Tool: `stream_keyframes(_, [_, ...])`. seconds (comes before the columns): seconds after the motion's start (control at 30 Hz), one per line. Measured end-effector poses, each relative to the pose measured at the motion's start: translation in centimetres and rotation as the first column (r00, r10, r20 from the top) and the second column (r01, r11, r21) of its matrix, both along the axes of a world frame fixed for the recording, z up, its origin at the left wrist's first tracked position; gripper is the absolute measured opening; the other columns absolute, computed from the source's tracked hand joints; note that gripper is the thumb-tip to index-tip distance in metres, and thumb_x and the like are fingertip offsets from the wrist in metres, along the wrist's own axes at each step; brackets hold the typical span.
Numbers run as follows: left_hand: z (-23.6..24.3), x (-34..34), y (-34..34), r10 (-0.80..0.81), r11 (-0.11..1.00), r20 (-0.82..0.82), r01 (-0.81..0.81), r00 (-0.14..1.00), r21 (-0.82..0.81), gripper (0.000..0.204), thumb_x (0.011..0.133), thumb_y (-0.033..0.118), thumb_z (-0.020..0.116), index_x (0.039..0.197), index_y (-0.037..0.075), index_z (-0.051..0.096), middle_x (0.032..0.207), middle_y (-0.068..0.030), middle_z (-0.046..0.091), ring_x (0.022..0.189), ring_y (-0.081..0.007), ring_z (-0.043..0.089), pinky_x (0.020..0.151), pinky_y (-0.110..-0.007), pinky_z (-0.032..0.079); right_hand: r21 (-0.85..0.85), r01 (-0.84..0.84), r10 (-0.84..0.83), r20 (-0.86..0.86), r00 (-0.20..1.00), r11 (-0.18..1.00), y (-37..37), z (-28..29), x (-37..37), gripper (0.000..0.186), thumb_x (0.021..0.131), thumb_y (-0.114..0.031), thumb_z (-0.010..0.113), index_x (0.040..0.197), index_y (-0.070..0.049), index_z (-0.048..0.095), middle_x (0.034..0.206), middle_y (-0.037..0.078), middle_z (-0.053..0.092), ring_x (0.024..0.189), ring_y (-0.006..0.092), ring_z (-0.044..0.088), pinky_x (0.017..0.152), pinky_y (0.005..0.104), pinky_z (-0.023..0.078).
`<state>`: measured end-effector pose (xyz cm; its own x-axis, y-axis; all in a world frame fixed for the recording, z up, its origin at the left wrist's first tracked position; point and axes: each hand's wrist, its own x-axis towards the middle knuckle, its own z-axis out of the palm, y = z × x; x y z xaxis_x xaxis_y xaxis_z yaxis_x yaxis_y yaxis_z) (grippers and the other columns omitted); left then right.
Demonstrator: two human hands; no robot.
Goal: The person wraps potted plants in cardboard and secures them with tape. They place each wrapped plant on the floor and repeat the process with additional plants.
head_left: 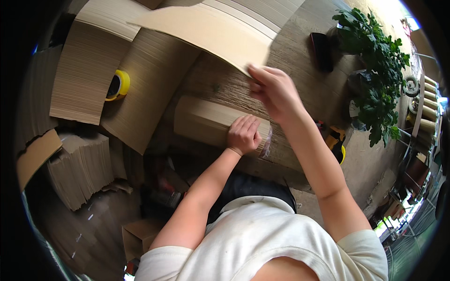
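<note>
My right hand (273, 93) pinches the near corner of a large pale cardboard sheet (211, 33), raised across the upper middle. My left hand (243, 135) lies with curled fingers gripping a long folded cardboard piece (199, 117) on the wooden table (293, 145). A thin, crumpled clear strip sits at the right end of that piece. To the left, stacked cardboard sheets (77, 75) and a wider brown sheet (145, 79) surround a yellow tape roll (123, 86).
Potted leafy plants (375, 107) line the right side, beside a black oblong object (321, 51) and a yellow-and-black tool (336, 143). More stacked cardboard (79, 168) and an open box (138, 234) are at the lower left. Cardboard tubes (426, 107) stand at the far right.
</note>
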<state>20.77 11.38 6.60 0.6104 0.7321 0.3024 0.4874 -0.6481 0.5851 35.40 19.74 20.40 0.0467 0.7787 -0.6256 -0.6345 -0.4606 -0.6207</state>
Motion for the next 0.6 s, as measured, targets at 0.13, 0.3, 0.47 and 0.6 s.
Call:
stream_keyframes(0.13, [0.6,0.7,0.0,-0.028,1.0,-0.008,0.028,1.0,0.0,0.027,0.065,0.011,0.056,0.09,0.004,0.063,0.096,-0.0128,0.063,0.094,-0.03,0.06,0.089,-0.042,0.046,-0.195,-0.369,0.397,0.136,0.908,0.909,5.9,-7.1,-4.4,0.034,0.091,-0.03,0.057,0.068,-0.005,0.057,0.06,0.001,0.05,0.055,0.0103,0.048,0.054,0.0263,0.047])
stream_keyframes(0.3, [0.1,0.1,-0.2,-0.046,0.999,-0.024,0.045,0.999,-0.027,0.031,0.067,0.013,0.055,0.096,0.007,0.064,0.102,-0.0084,0.063,0.098,-0.0263,0.06,0.091,-0.04,0.045,-0.5,-0.567,0.657,0.747,0.1,0.654,-0.5,-19.6,-0.3,0.023,0.082,-0.019,0.055,0.081,-0.001,0.068,0.085,0.02,0.066,0.081,0.0335,0.064,0.071,0.0413,0.052])
stream_keyframes(0.47, [0.1,-0.2,-0.4,-0.044,0.999,-0.022,0.044,0.999,-0.009,0.032,0.069,0.012,0.052,0.099,0.006,0.063,0.105,-0.0085,0.064,0.1,-0.0263,0.06,0.091,-0.04,0.045,-0.544,-0.486,0.687,0.705,0.177,0.684,-8.0,-17.5,0.9,0.022,0.078,-0.014,0.053,0.091,-0.005,0.069,0.099,0.018,0.066,0.093,0.0346,0.062,0.081,0.0411,0.05])
stream_keyframes(0.6, [0.4,-0.3,-0.6,-0.075,0.997,-0.015,0.075,0.997,-0.002,0.032,0.073,0.013,0.048,0.1,0.005,0.062,0.107,-0.0101,0.062,0.102,-0.0276,0.059,0.091,-0.041,0.045,-0.597,-0.449,0.744,0.585,0.323,0.665,-9.6,-18.4,0.1,0.031,0.081,-0.023,0.047,0.096,-0.007,0.069,0.106,0.022,0.062,0.103,0.0407,0.055,0.09,0.0453,0.044])
